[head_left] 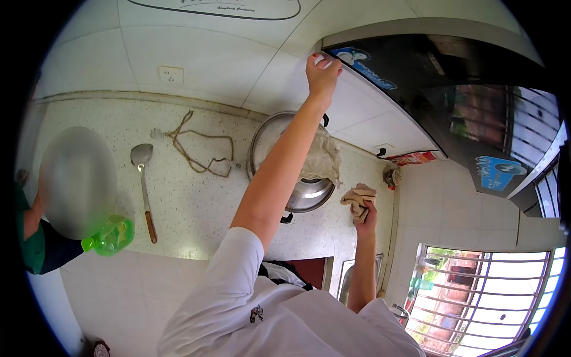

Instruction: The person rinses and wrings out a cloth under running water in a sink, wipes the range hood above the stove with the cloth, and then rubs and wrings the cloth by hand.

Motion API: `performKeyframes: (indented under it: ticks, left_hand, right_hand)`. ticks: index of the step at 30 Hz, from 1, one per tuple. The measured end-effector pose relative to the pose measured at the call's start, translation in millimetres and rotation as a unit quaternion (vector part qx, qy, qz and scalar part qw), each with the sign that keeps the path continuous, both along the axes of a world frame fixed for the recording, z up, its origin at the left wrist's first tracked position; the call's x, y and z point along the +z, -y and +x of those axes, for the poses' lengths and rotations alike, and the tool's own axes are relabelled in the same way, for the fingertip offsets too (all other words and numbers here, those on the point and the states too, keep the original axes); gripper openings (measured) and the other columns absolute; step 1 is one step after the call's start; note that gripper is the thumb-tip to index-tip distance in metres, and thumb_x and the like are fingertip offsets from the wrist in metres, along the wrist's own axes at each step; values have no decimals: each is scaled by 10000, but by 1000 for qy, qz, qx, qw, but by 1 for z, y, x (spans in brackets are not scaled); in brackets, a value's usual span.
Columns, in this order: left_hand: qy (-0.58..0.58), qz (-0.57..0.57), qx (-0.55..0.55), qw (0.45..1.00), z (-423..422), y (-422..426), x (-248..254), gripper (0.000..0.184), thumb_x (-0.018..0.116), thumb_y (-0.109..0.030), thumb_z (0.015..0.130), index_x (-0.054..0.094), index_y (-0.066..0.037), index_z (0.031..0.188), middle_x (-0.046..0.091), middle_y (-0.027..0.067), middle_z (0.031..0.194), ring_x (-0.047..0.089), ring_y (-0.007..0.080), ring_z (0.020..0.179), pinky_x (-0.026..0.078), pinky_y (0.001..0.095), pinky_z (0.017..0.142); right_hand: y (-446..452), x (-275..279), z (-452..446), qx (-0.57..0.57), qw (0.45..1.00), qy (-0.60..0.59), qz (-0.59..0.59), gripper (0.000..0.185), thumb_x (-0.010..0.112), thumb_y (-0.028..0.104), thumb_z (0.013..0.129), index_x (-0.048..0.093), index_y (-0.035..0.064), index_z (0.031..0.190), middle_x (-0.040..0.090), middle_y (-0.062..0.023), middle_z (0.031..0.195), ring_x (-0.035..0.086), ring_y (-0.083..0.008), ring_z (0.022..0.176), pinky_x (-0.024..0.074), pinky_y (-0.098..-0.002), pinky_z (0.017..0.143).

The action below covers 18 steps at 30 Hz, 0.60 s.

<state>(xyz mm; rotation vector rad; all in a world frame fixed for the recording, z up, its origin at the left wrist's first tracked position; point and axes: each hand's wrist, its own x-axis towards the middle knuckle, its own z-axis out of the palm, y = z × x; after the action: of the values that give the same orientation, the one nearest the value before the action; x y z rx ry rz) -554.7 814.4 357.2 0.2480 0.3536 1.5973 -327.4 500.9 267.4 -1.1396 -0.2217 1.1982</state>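
Observation:
My left hand (323, 76) is raised against the tiled wall, beside the lower left corner of the black range hood (410, 77). Its fingers are curled closed, and a small white bit shows between them; I cannot make out what it is. A crumpled tan cloth (358, 201) is gripped in my right hand (367, 218), over the right part of the counter. Below my left forearm stands a wide steel pot (312, 196) with black handles. A pale, wrinkled cloth (324, 157) lies over part of it, and my arm hides the rest.
Left on the speckled counter (190, 208) lie a spatula (143, 157) and a looped cord (196, 134). A green bottle (113, 234) is near another person's arm (33, 217). A small jar (391, 177) stands in the right corner. A sink (347, 276) and barred window (476, 297) are at right.

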Motion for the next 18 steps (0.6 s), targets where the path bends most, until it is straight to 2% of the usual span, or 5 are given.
performKeyframes:
  ticks: [7,8,14,16,18]
  left_hand:
    - [15,37,-30,999,-5,0,-7,536,620,-25,753,322,6,1198,503,137,1091,539,177,893,478,293,774]
    - [15,36,-29,999,-7,1,-9,536,620,-25,753,322,6,1198,503,137,1091,539,177,893,478,293,774]
    - [-51,38,-37,997,-17,10,-14,578,604,-78,755,330,-15,1259,439,127,1236,489,180,1022,414,334,855]
    - [-66,36,-58,995,-23,13,-15,629,563,-38,759,291,-41,1327,382,154,1299,455,223,1131,404,358,917]
    - [-67,22,-62,996,-28,18,-15,623,542,-32,761,293,-43,1332,379,155,1310,451,230,1137,389,364,928]
  right_hand:
    - [8,1,1,13,1000,6,4,280,438,91,851,483,15,1117,579,-122,993,590,-227,764,511,-317,613]
    - [10,-1,3,35,999,3,19,284,448,99,854,485,28,1127,579,-115,1027,597,-229,808,522,-333,646]
    - [14,-2,2,44,999,-3,32,288,466,98,852,488,31,1131,577,-111,1067,604,-234,854,534,-342,690]
    - [13,-4,4,62,998,-9,32,285,468,95,850,488,27,1127,576,-113,1069,604,-237,856,531,-341,697]
    - [10,-4,0,48,998,-16,30,277,475,96,847,492,27,1115,574,-116,1073,600,-241,868,522,-351,719]
